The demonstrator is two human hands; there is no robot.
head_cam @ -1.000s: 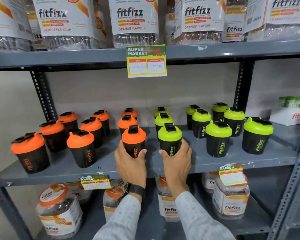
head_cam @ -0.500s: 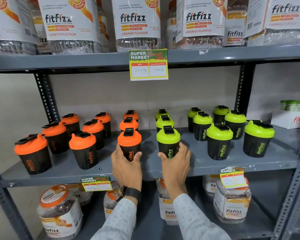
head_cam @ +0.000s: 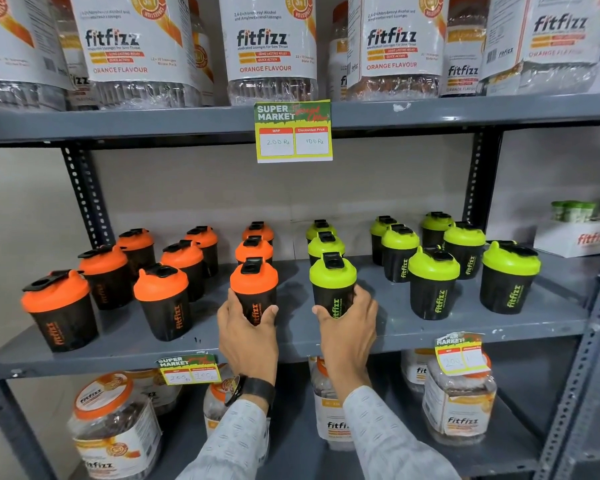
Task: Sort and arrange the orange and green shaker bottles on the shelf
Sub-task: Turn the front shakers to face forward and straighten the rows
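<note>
Black shaker bottles stand on the grey middle shelf (head_cam: 413, 336): orange-lidded ones on the left half, green-lidded ones on the right half. My left hand (head_cam: 246, 336) is wrapped around the front orange shaker bottle (head_cam: 254, 284) of the middle column. My right hand (head_cam: 349, 327) grips the front green shaker bottle (head_cam: 332, 282) beside it. Both bottles stand upright on the shelf, a hand's width apart. Two orange bottles line up behind the orange one, two green ones behind the green one.
Large fitfizz jars (head_cam: 272, 46) fill the shelf above, with a price tag (head_cam: 293, 131) hanging from its edge. More jars (head_cam: 113, 424) sit on the shelf below. A white fitfizz box (head_cam: 572, 237) stands at the far right. Grey uprights (head_cam: 84, 195) frame the shelf.
Both hands have pushed their bottles slightly further back on the shelf, and the two bottles now stand a little further apart. The other bottles have not moved.
</note>
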